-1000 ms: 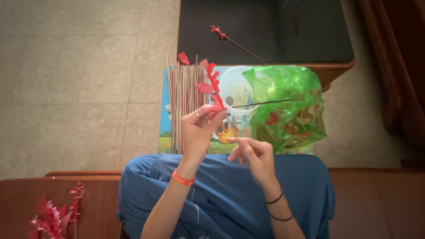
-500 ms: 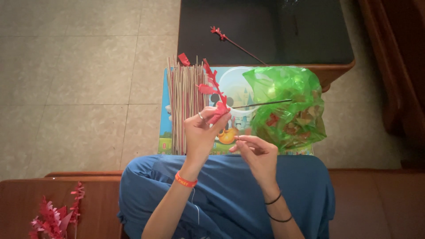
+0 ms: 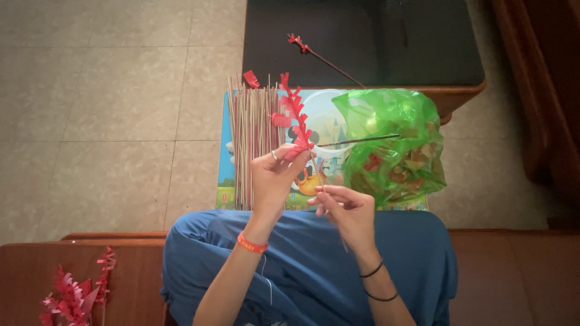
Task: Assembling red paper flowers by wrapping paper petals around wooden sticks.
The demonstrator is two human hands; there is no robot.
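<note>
My left hand (image 3: 275, 175) pinches a strip of fringed red paper (image 3: 295, 118) that stands up from my fingers. My right hand (image 3: 344, 208) grips a thin wooden stick (image 3: 319, 175) just below it, and the paper meets the stick's upper end. Both hands hover over my lap, covered in blue cloth (image 3: 302, 265). Beneath them lies a row of bare thin sticks (image 3: 251, 142) on a colourful cartoon mat (image 3: 225, 175).
A crumpled green plastic bag (image 3: 393, 145) with paper bits sits right of the mat, a dark stick (image 3: 356, 140) across it. A finished red-tipped stick (image 3: 320, 55) rests on the dark table (image 3: 362, 42). More red fringed pieces (image 3: 75, 296) lie on the wooden bench at left.
My left hand has shifted slightly and the red paper strip has turned a little more upright. My right hand has barely moved.
</note>
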